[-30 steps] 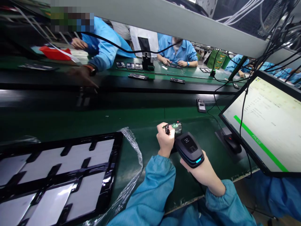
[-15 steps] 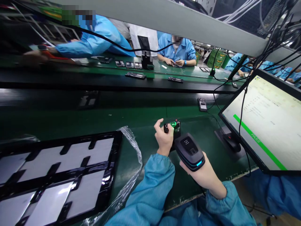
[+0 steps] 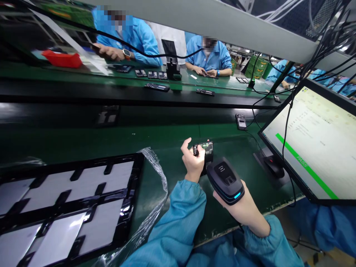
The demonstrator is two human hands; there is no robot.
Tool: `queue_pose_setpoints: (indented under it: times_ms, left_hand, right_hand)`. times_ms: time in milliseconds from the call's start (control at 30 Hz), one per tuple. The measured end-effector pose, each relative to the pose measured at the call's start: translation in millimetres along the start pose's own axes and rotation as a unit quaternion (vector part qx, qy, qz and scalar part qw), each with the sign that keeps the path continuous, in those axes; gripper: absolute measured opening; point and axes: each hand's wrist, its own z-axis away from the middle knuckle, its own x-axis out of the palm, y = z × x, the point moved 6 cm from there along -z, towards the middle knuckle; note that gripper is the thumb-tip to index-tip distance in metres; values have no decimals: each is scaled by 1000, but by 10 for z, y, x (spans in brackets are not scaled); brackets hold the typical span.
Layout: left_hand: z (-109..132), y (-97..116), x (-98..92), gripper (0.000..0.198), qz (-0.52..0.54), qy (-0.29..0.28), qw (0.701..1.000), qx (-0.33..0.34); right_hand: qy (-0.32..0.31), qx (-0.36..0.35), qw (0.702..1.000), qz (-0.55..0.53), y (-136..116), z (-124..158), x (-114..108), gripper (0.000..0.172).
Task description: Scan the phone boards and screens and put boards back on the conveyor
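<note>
My left hand [image 3: 192,160] is closed on an opened phone [image 3: 209,151], its thumb lying over the exposed circuit board near the top edge. Part of the phone is hidden by that hand and by the black barcode scanner [image 3: 224,179]. Under the scanner, my right hand [image 3: 236,204] grips it from below, with most fingers out of sight. A blue light strip glows on the scanner's near end, and its front points toward the phone. Both hands are just above the green bench mat [image 3: 178,207].
To the left lies a black tray [image 3: 136,174] of flat grey panels, with crumpled plastic film [image 3: 164,178] beside it. A monitor [image 3: 314,148] reading PASS stands right, near a black mouse [image 3: 274,167]. Another opened phone [image 3: 240,121] lies behind. Co-workers sit beyond a black conveyor [image 3: 178,99].
The green light on the phone's board is gone. My hands have hardly moved. Across the line, the left co-worker has drawn back an outstretched arm, and a red bin shows there.
</note>
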Motion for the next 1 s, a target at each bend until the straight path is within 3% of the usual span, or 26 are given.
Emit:
queue_pose_setpoints:
  times_ms: [200, 633, 1000]
  left_hand:
    - [24, 19, 18, 52, -2, 3, 1000, 19]
    - [86, 0, 94, 53, 19, 3, 999, 26]
    - [258, 105, 141, 51, 44, -3, 999, 25]
  right_hand:
    - [-14, -7, 1000, 21, -135, 26, -40, 15]
    - [-6, -17, 996, 84, -163, 136, -82, 12]
    - [12, -1, 1000, 10, -90, 20, -83, 18]
